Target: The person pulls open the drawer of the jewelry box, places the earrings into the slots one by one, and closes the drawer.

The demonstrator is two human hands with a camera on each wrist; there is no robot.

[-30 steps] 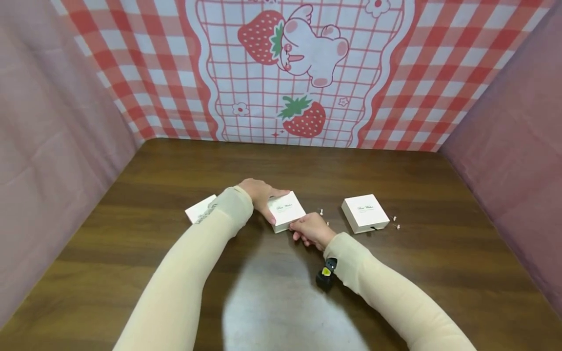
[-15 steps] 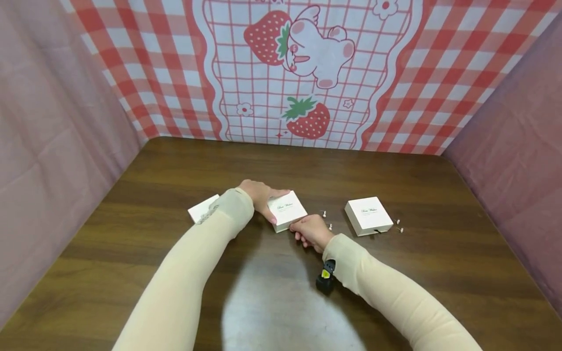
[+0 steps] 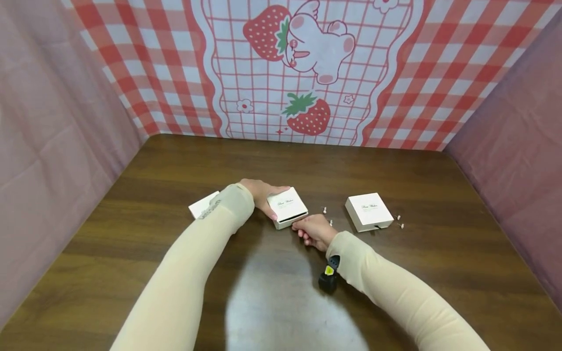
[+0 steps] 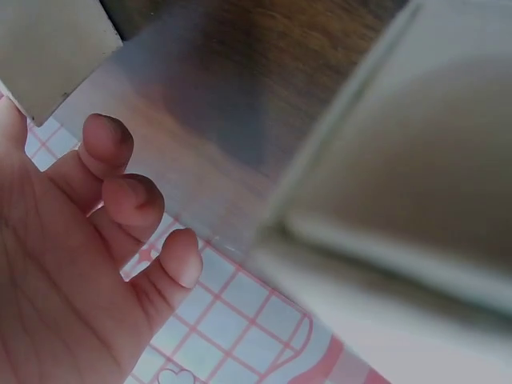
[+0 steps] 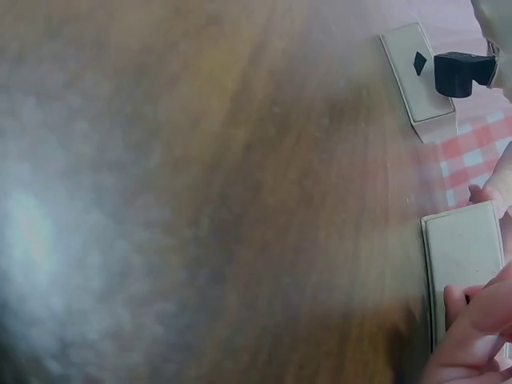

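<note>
Mid-table lies a white drawer-style gift box (image 3: pixel 285 202) with small dark print on its lid. My left hand (image 3: pixel 260 193) grips it from the left, thumb near the front corner and index finger along the back edge. At the front right corner, my right hand (image 3: pixel 317 230) pinches the drawer front with curled fingers; the tab itself is hidden. A thin dark gap shows between the lid and the drawer front (image 3: pixel 290 222). In the right wrist view, the fingers (image 5: pixel 472 328) lie against the box's front face (image 5: pixel 464 248).
A similar white box (image 3: pixel 370 209) stands at the right, with small white-headed stud pieces (image 3: pixel 399 221) beside it. More such pieces (image 3: pixel 325 210) lie right of the middle box. Another white box (image 3: pixel 203 204) sits at the left, partly behind the left sleeve. A checked cloth (image 3: pixel 167 68) hangs behind.
A dark gap has appeared along the front of the middle box as its drawer slides slightly out. My right hand has shifted slightly with it; the left hand keeps its grip.
</note>
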